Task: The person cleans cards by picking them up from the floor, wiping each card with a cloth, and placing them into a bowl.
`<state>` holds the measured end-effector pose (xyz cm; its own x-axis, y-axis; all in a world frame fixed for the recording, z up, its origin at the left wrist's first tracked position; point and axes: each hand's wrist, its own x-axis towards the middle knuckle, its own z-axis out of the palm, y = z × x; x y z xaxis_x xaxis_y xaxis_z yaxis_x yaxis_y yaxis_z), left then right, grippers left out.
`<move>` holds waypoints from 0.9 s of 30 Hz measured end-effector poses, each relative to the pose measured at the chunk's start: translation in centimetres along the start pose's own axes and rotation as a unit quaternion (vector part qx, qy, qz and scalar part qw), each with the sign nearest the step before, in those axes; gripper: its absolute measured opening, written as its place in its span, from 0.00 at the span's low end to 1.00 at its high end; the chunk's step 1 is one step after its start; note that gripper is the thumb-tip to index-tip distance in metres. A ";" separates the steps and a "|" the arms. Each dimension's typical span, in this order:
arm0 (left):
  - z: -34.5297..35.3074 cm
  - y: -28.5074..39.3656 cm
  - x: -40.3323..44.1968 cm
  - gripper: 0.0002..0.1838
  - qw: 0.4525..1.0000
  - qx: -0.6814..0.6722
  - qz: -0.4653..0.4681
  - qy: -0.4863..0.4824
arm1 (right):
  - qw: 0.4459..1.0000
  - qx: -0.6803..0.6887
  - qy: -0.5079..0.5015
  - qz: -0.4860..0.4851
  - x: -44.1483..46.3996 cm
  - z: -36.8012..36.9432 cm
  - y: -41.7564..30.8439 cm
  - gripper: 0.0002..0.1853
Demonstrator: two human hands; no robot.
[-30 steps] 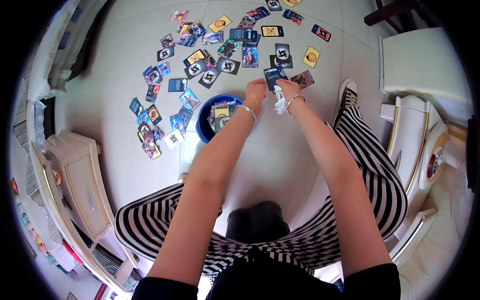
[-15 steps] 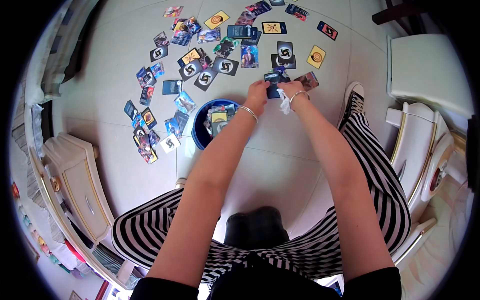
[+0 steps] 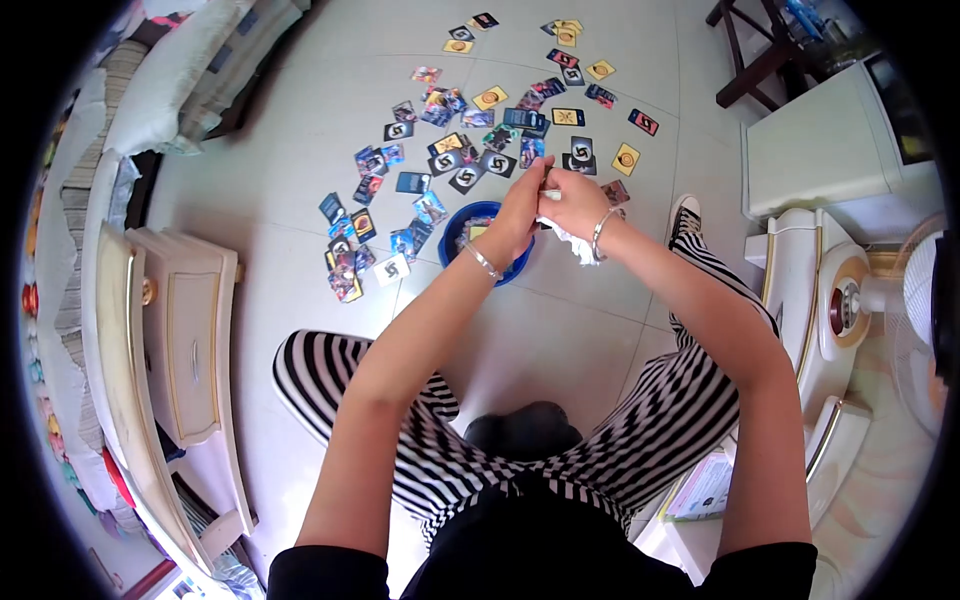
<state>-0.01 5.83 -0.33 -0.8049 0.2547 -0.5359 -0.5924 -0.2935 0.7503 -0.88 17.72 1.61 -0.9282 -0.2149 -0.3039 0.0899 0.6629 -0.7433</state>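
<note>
My left hand (image 3: 517,212) and my right hand (image 3: 578,205) meet above the floor, fingers closed together near the blue bucket. A crumpled white tissue (image 3: 575,242) hangs from under my right hand, gripped in its palm. A small dark edge shows between the fingertips, too small to name. Just below and left of my left hand is the blue bucket (image 3: 447,262), with cards inside, partly covered by that hand and wrist. Many picture cards lie scattered on the tiles, among them a yellow card (image 3: 626,159) and a white card (image 3: 392,269).
A white drawer cabinet (image 3: 195,345) stands at the left. On the right are a pale box-like cabinet (image 3: 800,135), a white fan (image 3: 922,290) and a dark wooden stand (image 3: 750,75). My striped legs spread either side of a dark stool (image 3: 522,430).
Both hands have lifted off the cards on the floor and come together. The view has shifted, showing more cards at the far end and the fan at the right.
</note>
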 end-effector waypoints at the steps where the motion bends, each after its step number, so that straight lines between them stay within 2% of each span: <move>1: -0.4 0.5 -1.7 0.26 0.998 -0.039 0.016 -0.038 | 0.999 0.021 -0.002 -0.041 -1.2 0.1 -0.9 0.17; 2: -1.1 1.2 -3.4 0.25 0.994 -0.076 0.032 -0.073 | 0.996 0.045 -0.005 -0.083 -2.2 0.3 -1.8 0.18; 3: -2.0 1.9 -5.3 0.25 0.984 -0.140 -0.006 -0.108 | 0.990 0.075 0.000 -0.118 -3.4 0.3 -2.5 0.20; 4: -2.3 2.6 -7.2 0.24 0.971 -0.203 -0.049 -0.112 | 0.987 0.131 -0.023 -0.089 -5.0 -0.4 -4.3 0.19; 5: -2.6 3.0 -9.2 0.25 0.970 -0.216 -0.058 -0.098 | 0.968 0.245 -0.051 -0.031 -6.3 -0.9 -5.7 0.17; 6: -3.1 3.2 -10.6 0.26 0.967 -0.229 -0.067 -0.084 | 0.932 0.353 -0.078 0.029 -7.2 -1.3 -6.6 0.16; 7: -4.3 2.8 -11.1 0.27 0.952 -0.257 -0.065 -0.157 | 0.907 0.413 -0.075 -0.020 -8.1 -1.1 -6.8 0.11; 8: -5.0 2.1 -11.5 0.27 0.951 -0.260 -0.067 -0.150 | 0.905 0.419 -0.063 -0.047 -8.9 -1.2 -7.2 0.10; 10: -5.1 1.3 -12.9 0.26 0.934 -0.319 -0.080 -0.138 | 0.968 0.216 0.000 -0.127 -8.5 0.5 -6.7 0.11; 11: -5.2 0.9 -13.2 0.25 0.942 -0.309 -0.096 -0.085 | 0.982 0.081 0.039 -0.168 -8.7 1.1 -6.4 0.11; 12: -5.1 0.5 -13.4 0.25 0.941 -0.310 -0.102 -0.086 | 0.953 0.039 0.104 -0.281 -8.4 1.9 -6.4 0.08; 15: -4.6 -0.3 -13.6 0.25 0.938 -0.329 -0.075 -0.081 | 0.952 -0.007 0.085 -0.293 -8.1 3.2 -6.1 0.07; 17: -4.5 0.3 -13.4 0.26 0.935 -0.335 -0.062 -0.095 | 0.890 -0.117 0.113 -0.426 -8.1 4.3 -5.9 0.07; 18: -4.7 0.6 -13.2 0.26 0.933 -0.338 -0.049 -0.112 | 0.889 -0.116 0.108 -0.429 -8.7 4.6 -6.1 0.07; 20: -5.4 0.7 -12.4 0.27 0.935 -0.336 -0.021 -0.116 | 0.877 -0.079 0.038 -0.472 -10.0 5.1 -6.2 0.08; 23: -5.7 0.3 -12.1 0.26 0.926 -0.356 -0.030 -0.123 | 0.876 -0.065 0.091 -0.469 -7.8 5.1 -5.9 0.09; 26: -7.0 -1.6 -11.4 0.26 0.860 -0.416 -0.034 -0.292 | 0.894 -0.062 0.134 -0.423 -6.5 4.3 -6.2 0.09; 27: -7.2 -1.8 -11.2 0.26 0.865 -0.410 -0.030 -0.288 | 0.894 -0.063 0.134 -0.422 -6.3 4.3 -6.3 0.09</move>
<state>9.80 -3.16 1.51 -0.7615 0.6394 -0.1062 -0.6473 -0.7585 0.0750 5.95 11.85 5.64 -0.7005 -0.5087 0.5006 -0.7100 0.4251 -0.5615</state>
